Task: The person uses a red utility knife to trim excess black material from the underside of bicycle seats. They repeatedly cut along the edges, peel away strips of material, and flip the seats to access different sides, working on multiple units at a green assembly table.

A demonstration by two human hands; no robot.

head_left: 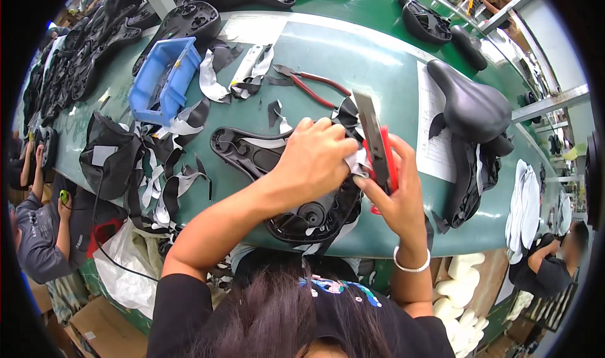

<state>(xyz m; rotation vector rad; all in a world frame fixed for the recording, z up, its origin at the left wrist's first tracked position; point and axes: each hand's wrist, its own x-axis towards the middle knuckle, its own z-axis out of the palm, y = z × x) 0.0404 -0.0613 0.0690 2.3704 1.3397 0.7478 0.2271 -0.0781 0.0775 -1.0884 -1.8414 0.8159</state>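
An upturned black bicycle saddle [309, 214] lies on the green table before me, its ribbed underside showing. My left hand [318, 153] is closed at its right edge, fingers pinching the loose black-and-white cover edge [358, 163]. In my right hand [403, 197] is a long metal tool with red handles [378, 147], shut in my grip and tilted upward beside the left fingertips. Its kind is not clear, and its lower end is partly hidden by my fingers. Beyond my hands lie red-handled pliers [312, 87] with their jaws to the left.
A blue bin [165, 81] stands at the left, near black-and-white scraps [167, 181] and a dark bundle [110, 147]. A finished-looking saddle [472, 103] rests at the right beside printed paper [435, 150]. Many saddle shells [94, 49] are heaped far left. Other people sit at both sides.
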